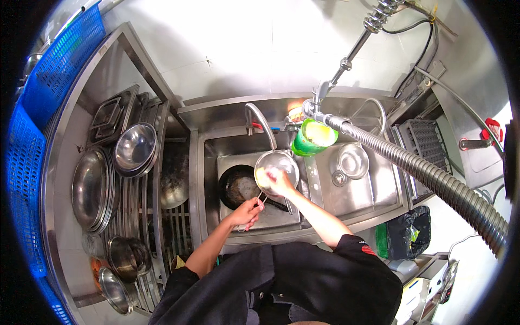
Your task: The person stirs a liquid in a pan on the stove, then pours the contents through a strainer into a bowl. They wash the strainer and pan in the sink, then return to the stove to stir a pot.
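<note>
In the left sink basin, my left hand is closed around the thin wire handle of a round metal strainer or pan; its exact kind is not clear. My right hand presses a yellowish sponge against the inside of its bowl. Below it in the basin lies a black frying pan, its dark handle pointing to the lower right. The curved spout of a steel faucet ends just above the bowl's upper rim.
A green plastic container stands behind the basin divider. A metal bowl sits in the right basin. A ribbed metal hose crosses at right. Racks on the left hold stacked metal bowls and oval trays, beside a blue plastic basket.
</note>
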`<control>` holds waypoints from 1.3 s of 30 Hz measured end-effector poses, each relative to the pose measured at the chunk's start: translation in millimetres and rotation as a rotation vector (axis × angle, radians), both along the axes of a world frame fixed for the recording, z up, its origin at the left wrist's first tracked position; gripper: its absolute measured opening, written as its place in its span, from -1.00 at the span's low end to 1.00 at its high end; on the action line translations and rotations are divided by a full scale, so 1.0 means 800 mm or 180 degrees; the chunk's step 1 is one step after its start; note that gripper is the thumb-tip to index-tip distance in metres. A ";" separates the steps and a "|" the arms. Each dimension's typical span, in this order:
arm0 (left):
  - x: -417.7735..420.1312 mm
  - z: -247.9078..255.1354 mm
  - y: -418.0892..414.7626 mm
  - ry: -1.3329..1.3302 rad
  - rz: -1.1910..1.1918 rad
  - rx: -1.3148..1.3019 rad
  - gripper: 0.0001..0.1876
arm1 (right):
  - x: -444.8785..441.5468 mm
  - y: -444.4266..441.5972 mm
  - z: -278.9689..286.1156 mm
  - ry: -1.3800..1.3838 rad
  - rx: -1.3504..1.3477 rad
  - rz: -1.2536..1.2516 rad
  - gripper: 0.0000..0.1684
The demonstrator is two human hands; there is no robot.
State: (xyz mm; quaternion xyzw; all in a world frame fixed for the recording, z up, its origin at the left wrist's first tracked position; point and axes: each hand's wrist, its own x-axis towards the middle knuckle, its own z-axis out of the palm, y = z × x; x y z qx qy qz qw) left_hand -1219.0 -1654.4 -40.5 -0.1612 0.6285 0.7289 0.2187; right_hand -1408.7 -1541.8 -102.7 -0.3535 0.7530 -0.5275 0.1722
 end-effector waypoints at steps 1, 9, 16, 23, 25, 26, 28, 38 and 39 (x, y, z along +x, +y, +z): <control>0.001 -0.007 -0.009 0.0038 0.0050 -0.0029 -0.85 | 0.001 0.007 0.008 0.0186 0.0231 0.0498 -0.76; 0.003 0.009 0.016 -0.0061 0.0006 0.0091 -0.82 | -0.037 0.007 0.023 0.0034 0.0170 -0.0637 -0.78; 0.005 -0.013 -0.009 0.0107 0.0234 -0.0243 -0.80 | -0.041 0.029 0.036 0.1459 0.1426 0.1503 -0.81; -0.007 -0.005 0.017 0.0266 0.0081 -0.0118 -0.82 | -0.035 0.003 0.030 0.1263 0.0182 -0.0211 -0.87; -0.009 -0.007 0.005 0.0348 0.0117 -0.0272 -0.82 | -0.005 0.002 0.027 -0.0127 0.0088 0.0193 -0.89; -0.003 -0.005 -0.002 0.0279 0.0228 -0.0242 -0.83 | -0.009 0.013 0.020 0.0651 0.0313 0.0902 -0.84; 0.008 -0.012 -0.011 0.0226 0.0161 -0.0574 -0.83 | -0.043 0.035 -0.004 0.1439 0.0853 0.1504 -0.88; -0.028 0.003 0.002 0.0217 -0.0014 -0.0306 -0.81 | -0.047 0.012 -0.006 0.1301 0.0268 0.0594 -0.85; -0.030 -0.003 -0.005 0.0175 0.0005 -0.0371 -0.81 | -0.044 0.015 -0.010 0.1091 0.0349 0.0911 -0.84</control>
